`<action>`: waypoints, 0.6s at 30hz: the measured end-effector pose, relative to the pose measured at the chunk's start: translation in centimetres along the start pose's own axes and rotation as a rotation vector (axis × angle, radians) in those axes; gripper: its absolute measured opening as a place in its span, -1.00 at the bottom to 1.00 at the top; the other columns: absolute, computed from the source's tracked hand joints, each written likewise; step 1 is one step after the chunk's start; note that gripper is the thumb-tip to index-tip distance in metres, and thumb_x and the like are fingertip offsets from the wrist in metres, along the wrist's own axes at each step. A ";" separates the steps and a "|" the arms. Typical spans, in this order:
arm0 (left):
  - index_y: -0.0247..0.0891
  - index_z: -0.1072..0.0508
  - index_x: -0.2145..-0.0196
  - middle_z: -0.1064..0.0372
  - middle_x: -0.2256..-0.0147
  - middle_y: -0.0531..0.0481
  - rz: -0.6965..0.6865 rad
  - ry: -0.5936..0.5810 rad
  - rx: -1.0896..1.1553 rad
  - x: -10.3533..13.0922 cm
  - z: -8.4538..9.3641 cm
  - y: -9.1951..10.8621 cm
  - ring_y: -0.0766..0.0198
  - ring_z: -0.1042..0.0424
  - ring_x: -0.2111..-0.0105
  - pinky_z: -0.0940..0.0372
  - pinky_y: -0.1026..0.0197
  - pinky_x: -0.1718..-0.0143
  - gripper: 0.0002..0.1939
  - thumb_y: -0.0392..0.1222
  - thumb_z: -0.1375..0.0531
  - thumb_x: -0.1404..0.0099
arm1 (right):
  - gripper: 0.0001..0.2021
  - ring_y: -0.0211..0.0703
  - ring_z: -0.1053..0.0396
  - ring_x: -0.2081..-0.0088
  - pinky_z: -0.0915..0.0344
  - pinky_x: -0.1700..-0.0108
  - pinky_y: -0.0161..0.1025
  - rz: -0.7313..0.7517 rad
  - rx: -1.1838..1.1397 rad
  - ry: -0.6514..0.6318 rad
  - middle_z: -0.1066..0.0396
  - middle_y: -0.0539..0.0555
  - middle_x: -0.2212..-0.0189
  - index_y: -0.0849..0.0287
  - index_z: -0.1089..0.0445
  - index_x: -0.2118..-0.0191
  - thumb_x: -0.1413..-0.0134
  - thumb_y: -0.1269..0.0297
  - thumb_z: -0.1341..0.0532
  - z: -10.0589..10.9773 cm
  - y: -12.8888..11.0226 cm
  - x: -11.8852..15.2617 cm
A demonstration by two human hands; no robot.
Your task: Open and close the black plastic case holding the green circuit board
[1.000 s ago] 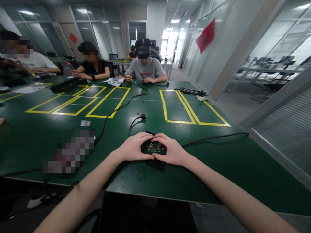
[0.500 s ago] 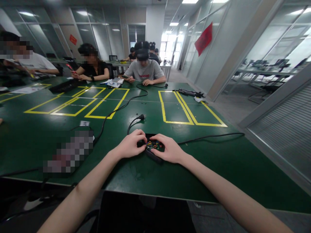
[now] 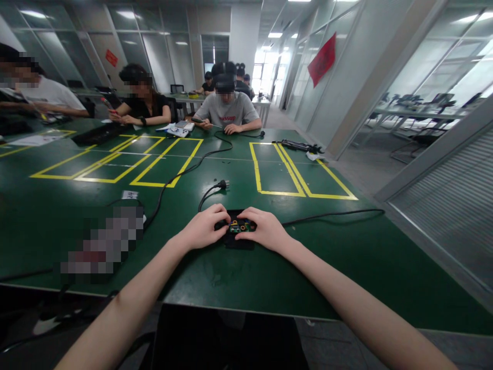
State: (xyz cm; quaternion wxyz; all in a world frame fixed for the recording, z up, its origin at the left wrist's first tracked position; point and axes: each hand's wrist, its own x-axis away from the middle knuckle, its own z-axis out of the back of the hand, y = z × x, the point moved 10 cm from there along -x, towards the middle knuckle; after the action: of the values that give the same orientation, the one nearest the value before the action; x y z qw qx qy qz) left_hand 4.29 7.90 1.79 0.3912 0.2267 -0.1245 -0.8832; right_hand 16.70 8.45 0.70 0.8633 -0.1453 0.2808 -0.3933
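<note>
A small green circuit board with copper-coloured rings [image 3: 239,226] sits between my two hands, over a black casing [image 3: 239,243] on the green table. My left hand [image 3: 208,226] grips the left end of the board, thumb and fingers curled round it. From the other side, my right hand [image 3: 267,229] has thumb and fingers closed on the right end. The fingertips partly hide the board's ends. A black plug [image 3: 222,184] on a cable lies just beyond my hands.
A blurred-out object [image 3: 106,244] lies left of my hands, with a black cable beside it. Yellow tape rectangles [image 3: 279,193] mark the green table [image 3: 327,267]. A black folded stand [image 3: 298,146] lies at the far right. Several people sit across the table.
The black casing beneath the board has turned from slanted to nearly square with the table edge. The board sits slightly higher and more level. Both hands keep their grip.
</note>
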 end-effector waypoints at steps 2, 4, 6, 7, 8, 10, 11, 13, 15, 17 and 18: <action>-0.21 -0.53 0.20 -0.45 0.16 -0.06 0.006 0.002 -0.008 0.0 0.1 -0.4 0.17 -0.50 0.20 -0.38 0.18 0.19 -0.88 -0.24 -0.19 -0.36 | -0.62 -0.08 -0.51 0.16 -0.45 0.14 -0.18 0.012 -0.019 0.054 -0.47 0.16 0.00 0.12 -0.48 0.03 -0.07 0.09 -0.45 0.9 -0.1 0.0; -0.22 -0.54 0.19 -0.49 0.20 -0.06 0.007 0.022 -0.001 -0.1 0.4 -0.6 0.17 -0.51 0.22 -0.38 0.18 0.19 -0.88 -0.24 -0.20 -0.36 | -0.72 -0.18 -0.47 0.29 -0.41 0.22 -0.22 0.006 -0.019 0.076 -0.46 0.15 0.01 0.12 -0.46 0.05 -0.16 0.16 -0.36 1.8 0.2 0.4; -0.24 -0.56 0.20 -0.53 0.23 -0.07 0.005 0.061 0.022 -0.1 1.0 -0.6 0.17 -0.52 0.22 -0.37 0.18 0.18 -0.88 -0.25 -0.21 -0.36 | -0.85 -0.22 -0.41 0.40 -0.35 0.30 -0.24 -0.016 -0.001 0.054 -0.51 0.10 0.18 0.15 -0.46 0.14 -0.19 0.26 -0.29 2.4 0.8 0.8; -0.24 -0.57 0.20 -0.54 0.24 -0.07 0.005 0.081 0.041 -0.1 1.4 -0.6 0.17 -0.52 0.22 -0.37 0.18 0.19 -0.87 -0.24 -0.22 -0.36 | -0.91 -0.22 -0.39 0.42 -0.32 0.32 -0.25 -0.023 -0.002 0.038 -0.51 0.07 0.27 0.15 -0.47 0.20 -0.19 0.30 -0.27 2.6 1.1 1.0; -0.25 -0.58 0.21 -0.55 0.25 -0.08 0.005 0.099 0.070 -0.1 1.7 -0.4 0.17 -0.52 0.23 -0.36 0.19 0.20 -0.87 -0.24 -0.22 -0.36 | -0.93 -0.22 -0.38 0.44 -0.30 0.34 -0.26 -0.024 -0.016 0.025 -0.51 0.05 0.35 0.16 -0.47 0.24 -0.19 0.32 -0.25 2.9 1.4 1.2; -0.27 -0.60 0.23 -0.57 0.28 -0.07 0.011 0.114 0.149 -0.1 2.3 -0.1 0.20 -0.52 0.27 -0.34 0.22 0.25 -0.86 -0.23 -0.23 -0.34 | -0.90 -0.23 -0.36 0.46 -0.26 0.38 -0.29 -0.003 -0.082 0.016 -0.49 0.04 0.44 0.18 -0.49 0.30 -0.20 0.33 -0.23 3.5 1.5 1.5; -0.28 -0.61 0.24 -0.57 0.30 -0.06 0.016 0.111 0.195 0.0 2.4 0.0 0.22 -0.52 0.30 -0.33 0.24 0.27 -0.86 -0.22 -0.24 -0.33 | -0.88 -0.24 -0.35 0.47 -0.24 0.40 -0.30 0.013 -0.123 0.015 -0.49 0.04 0.45 0.18 -0.50 0.31 -0.21 0.32 -0.23 3.8 1.3 1.6; -0.29 -0.62 0.29 -0.56 0.36 -0.03 0.039 0.061 0.279 0.1 2.2 0.2 0.27 -0.49 0.37 -0.31 0.27 0.33 -0.86 -0.20 -0.27 -0.29 | -0.87 -0.27 -0.31 0.49 -0.21 0.43 -0.33 0.041 -0.196 -0.005 -0.47 0.03 0.48 0.19 -0.51 0.33 -0.19 0.31 -0.24 3.9 0.9 1.9; -0.30 -0.62 0.32 -0.55 0.40 -0.01 0.076 -0.027 0.364 0.4 1.4 0.1 0.31 -0.45 0.43 -0.28 0.30 0.38 -0.86 -0.18 -0.30 -0.25 | -0.87 -0.30 -0.28 0.52 -0.19 0.46 -0.35 0.048 -0.255 -0.062 -0.44 0.01 0.52 0.20 -0.50 0.37 -0.16 0.30 -0.25 3.4 0.5 2.1; -0.32 -0.61 0.33 -0.55 0.42 -0.01 0.120 -0.118 0.453 0.7 0.4 0.0 0.32 -0.44 0.45 -0.28 0.32 0.41 -0.84 -0.17 -0.32 -0.22 | -0.87 -0.32 -0.26 0.54 -0.17 0.49 -0.37 0.031 -0.301 -0.135 -0.41 0.00 0.54 0.21 -0.49 0.39 -0.14 0.30 -0.27 2.5 0.3 2.4; -0.33 -0.61 0.32 -0.54 0.42 -0.02 0.140 -0.156 0.486 0.8 -0.1 -0.1 0.32 -0.44 0.45 -0.28 0.32 0.41 -0.84 -0.17 -0.32 -0.21 | -0.87 -0.32 -0.25 0.55 -0.16 0.50 -0.38 0.016 -0.317 -0.164 -0.40 -0.01 0.55 0.21 -0.48 0.40 -0.14 0.30 -0.27 2.1 0.4 2.5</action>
State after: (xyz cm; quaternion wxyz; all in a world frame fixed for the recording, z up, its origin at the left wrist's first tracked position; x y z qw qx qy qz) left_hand 3.84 7.33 1.39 0.3745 0.2359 -0.3779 -0.8132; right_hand 19.52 6.85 1.28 0.8527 -0.3090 0.2693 -0.3239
